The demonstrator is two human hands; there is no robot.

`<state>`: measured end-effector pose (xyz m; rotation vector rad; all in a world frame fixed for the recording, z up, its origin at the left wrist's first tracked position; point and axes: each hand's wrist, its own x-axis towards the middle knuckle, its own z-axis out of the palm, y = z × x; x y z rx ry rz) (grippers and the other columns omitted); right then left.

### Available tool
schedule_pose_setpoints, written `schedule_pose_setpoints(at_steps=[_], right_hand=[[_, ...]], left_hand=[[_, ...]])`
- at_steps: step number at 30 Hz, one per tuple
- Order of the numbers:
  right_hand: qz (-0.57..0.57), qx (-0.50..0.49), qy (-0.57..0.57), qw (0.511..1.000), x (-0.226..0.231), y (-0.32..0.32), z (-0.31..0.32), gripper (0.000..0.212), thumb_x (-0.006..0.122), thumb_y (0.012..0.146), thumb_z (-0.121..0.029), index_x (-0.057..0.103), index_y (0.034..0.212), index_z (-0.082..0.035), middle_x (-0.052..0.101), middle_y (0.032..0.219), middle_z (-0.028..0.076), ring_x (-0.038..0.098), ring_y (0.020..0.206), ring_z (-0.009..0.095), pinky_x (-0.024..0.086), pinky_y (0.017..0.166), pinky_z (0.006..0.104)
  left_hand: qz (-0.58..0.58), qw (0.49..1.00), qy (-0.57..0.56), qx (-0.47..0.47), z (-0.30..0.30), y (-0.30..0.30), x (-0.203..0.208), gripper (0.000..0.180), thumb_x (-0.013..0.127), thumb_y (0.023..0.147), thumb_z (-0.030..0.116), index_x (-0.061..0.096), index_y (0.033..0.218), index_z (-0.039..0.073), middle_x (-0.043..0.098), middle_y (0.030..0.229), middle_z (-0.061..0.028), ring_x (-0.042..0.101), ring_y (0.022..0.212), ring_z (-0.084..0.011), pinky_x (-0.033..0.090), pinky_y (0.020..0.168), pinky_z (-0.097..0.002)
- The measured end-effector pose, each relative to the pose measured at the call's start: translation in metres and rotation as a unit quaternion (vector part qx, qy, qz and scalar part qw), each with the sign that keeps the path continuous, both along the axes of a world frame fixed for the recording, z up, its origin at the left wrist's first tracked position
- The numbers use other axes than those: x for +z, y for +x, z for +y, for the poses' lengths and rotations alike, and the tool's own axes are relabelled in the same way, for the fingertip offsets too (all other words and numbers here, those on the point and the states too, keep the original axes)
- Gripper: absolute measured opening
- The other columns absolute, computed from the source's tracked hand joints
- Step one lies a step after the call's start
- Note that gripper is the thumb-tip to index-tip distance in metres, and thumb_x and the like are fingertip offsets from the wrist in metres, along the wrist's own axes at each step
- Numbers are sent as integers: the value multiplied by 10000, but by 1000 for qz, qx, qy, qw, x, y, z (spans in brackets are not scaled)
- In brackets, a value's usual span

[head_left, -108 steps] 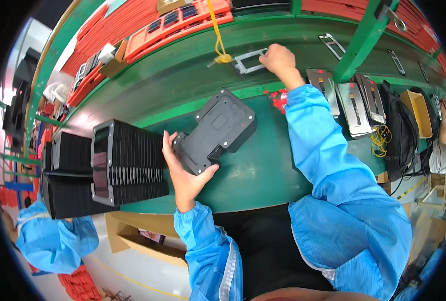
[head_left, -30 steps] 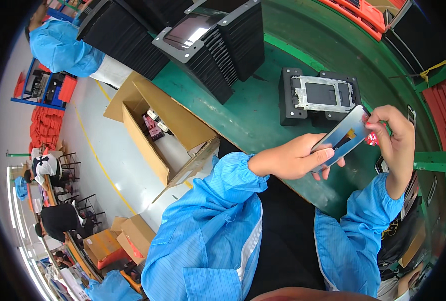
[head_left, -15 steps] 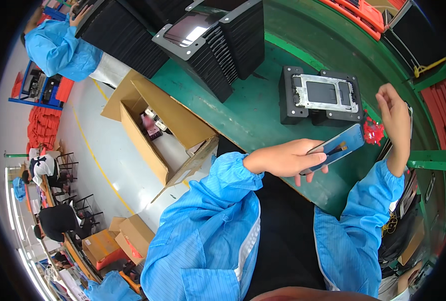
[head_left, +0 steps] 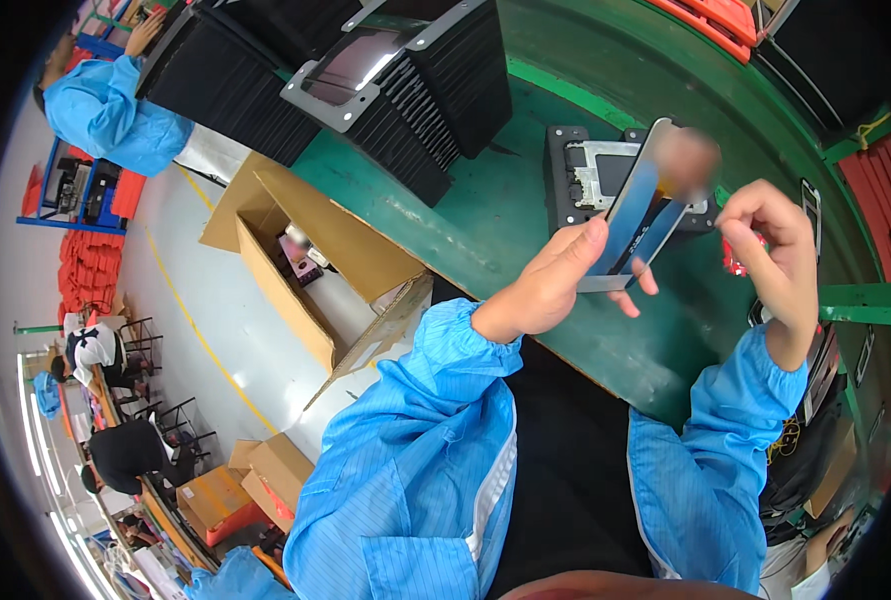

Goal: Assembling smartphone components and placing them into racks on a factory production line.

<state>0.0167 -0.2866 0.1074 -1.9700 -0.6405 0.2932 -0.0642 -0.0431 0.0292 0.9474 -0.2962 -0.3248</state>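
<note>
My left hand (head_left: 545, 285) is closed on a phone screen panel (head_left: 625, 235) with a shiny bluish face and a dark ribbon strip. The panel is tilted upright and covers part of a silver metal phone frame (head_left: 590, 172). That frame lies on a black block fixture (head_left: 562, 205) on the bench. To the panel's right, my right hand (head_left: 780, 255) is curled, thumb and forefinger together. Whatever it may pinch is too small to make out. Behind its fingers a clump of small red pieces (head_left: 733, 262) shows in part.
The green bench (head_left: 505, 205) carries tall stacks of black trays (head_left: 415, 120) at the back left. An open cardboard box (head_left: 295, 320) stands left of the bench, with small items inside. A person in a blue smock (head_left: 115, 115) works at the far left.
My left hand has raised and tilted the screen panel, which now stands before the phone frame. My right hand has dropped slightly and its fingers have curled together.
</note>
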Motion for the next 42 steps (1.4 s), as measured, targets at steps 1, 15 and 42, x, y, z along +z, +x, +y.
schedule_pose_setpoints(at_steps=[1,15,42], right_hand=[[-58,12,132,989,3,-7,8,223,662,953,-138,641,1101,27,647,779,13,567,555,63,456,552,221],[101,228,-13,968,2,4,8,302,637,973,-167,661,1223,0,636,742,6,596,579,72,485,542,231],[-33,-87,-116,989,-60,64,-33,472,643,986,-441,702,1116,9,725,840,107,669,674,190,520,625,354]], left_hand=[[-10,1000,-5,-3,-2,0,3,732,298,1076,604,487,1426,-10,613,1164,-129,657,992,-218,610,764,-366],[-224,963,120,87,16,21,21,590,529,1066,370,466,1476,-50,573,1298,-121,592,1055,-185,529,860,-316],[-360,712,570,197,-9,90,26,788,868,770,243,517,1457,83,652,1248,-121,596,1214,-325,227,1211,-609]])
